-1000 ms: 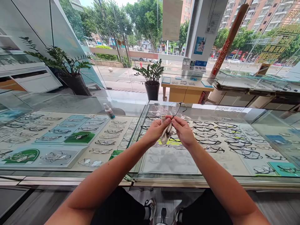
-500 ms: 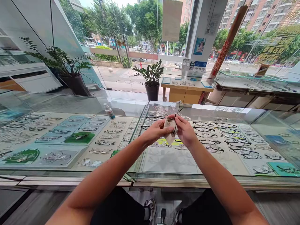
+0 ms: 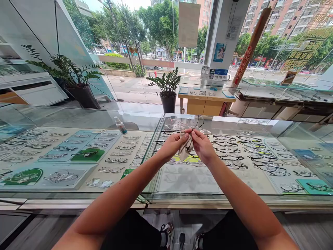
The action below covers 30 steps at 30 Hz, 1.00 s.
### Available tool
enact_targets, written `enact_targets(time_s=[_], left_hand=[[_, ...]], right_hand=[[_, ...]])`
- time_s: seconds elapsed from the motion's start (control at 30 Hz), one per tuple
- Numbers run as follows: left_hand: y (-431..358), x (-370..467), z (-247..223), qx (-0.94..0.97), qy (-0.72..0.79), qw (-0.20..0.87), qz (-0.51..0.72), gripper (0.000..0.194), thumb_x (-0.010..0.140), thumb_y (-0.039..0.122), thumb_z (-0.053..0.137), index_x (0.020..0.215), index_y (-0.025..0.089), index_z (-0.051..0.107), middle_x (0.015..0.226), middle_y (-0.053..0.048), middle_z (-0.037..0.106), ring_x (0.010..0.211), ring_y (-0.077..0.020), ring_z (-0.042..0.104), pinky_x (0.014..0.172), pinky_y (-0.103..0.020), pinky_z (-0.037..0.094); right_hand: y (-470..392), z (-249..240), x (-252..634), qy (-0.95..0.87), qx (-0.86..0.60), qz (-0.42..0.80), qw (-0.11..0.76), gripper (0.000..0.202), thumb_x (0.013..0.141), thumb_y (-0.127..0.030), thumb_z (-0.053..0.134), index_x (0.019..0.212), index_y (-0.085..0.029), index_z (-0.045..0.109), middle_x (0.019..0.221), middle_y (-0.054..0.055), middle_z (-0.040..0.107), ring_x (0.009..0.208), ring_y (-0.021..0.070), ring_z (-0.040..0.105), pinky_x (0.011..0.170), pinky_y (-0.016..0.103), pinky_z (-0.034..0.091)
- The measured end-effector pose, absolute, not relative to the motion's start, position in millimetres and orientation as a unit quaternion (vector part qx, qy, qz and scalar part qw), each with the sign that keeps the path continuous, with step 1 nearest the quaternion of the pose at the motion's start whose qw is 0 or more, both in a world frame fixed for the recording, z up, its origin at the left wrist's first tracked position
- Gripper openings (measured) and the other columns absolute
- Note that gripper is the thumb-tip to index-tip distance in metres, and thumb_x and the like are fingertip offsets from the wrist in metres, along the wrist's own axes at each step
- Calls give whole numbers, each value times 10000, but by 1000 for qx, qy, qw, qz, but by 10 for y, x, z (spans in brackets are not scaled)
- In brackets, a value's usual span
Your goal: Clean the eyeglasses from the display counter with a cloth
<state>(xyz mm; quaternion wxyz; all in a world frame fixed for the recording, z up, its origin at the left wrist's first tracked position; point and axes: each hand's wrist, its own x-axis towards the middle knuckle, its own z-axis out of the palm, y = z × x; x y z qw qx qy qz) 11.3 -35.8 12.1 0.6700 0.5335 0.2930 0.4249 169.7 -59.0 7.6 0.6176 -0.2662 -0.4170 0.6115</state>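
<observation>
Above the glass display counter [image 3: 187, 184], both hands meet around a pair of eyeglasses [image 3: 199, 122] with a thin dark frame. My left hand [image 3: 176, 144] pinches a pale cleaning cloth [image 3: 184, 152], folded over part of the glasses, its loose end hanging down. My right hand [image 3: 203, 145] is closed on the dark frame, thumb and forefinger together. One lens and rim stick up beyond the fingers; the rest is hidden by the cloth and hands. Rows of eyeglasses [image 3: 229, 150] lie under the glass below.
A white spray bottle [image 3: 120, 125] stands on the counter to the left. Further display glasses lie on a green tray [image 3: 87, 155] inside the left case. Beyond the counter are a potted plant [image 3: 168, 101], a wooden table [image 3: 208, 104] and a large window.
The glasses have turned in my hands, and the raised lens now leans differently. My left thumb and the cloth have shifted slightly; the hands sit a little lower in view.
</observation>
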Motion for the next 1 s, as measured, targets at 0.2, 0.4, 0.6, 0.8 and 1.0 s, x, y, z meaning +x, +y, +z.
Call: enact_targets(time_s=[0.2,0.4,0.6,0.8,1.0], left_hand=[[-269,50,86,535,281,696,388,664,729,731,952,954,128,789,867,-52,741,743,-137,651,713,-252,511],[-270,24,105,569,296,686,343,713,734,798,906,932,123,788,851,-55,750,744,-148,661,734,-271,507],[-272,-1,121,587,299,672,337,699,767,820,861,929,145,779,854,-44,754,711,-140,637,683,-260,475],[-247,10,136,558,321,664,382,715,712,825,893,948,155,812,887,-60,784,768,-162,683,728,-268,532],[-157,-28,185,490,335,640,488,765,617,818,952,947,145,797,833,-58,770,706,-148,663,651,-254,529]], right_hand=[[-570,116,1787,-417,-259,595,636,407,727,-586,986,983,-287,885,1031,10,863,938,202,747,863,314,586],[-570,117,1810,-426,-275,578,640,349,800,-560,933,999,-280,871,1079,29,856,1026,229,747,955,361,589],[-565,123,1828,-423,-279,568,648,311,804,-538,924,983,-291,868,1121,34,849,1131,243,732,1018,371,572],[-539,128,1883,-425,-277,566,650,281,783,-532,931,871,-282,839,1328,48,798,1317,269,670,1028,366,567],[-586,166,1878,-463,-285,571,615,276,807,-521,905,789,-261,814,1369,83,755,1549,311,498,1156,401,517]])
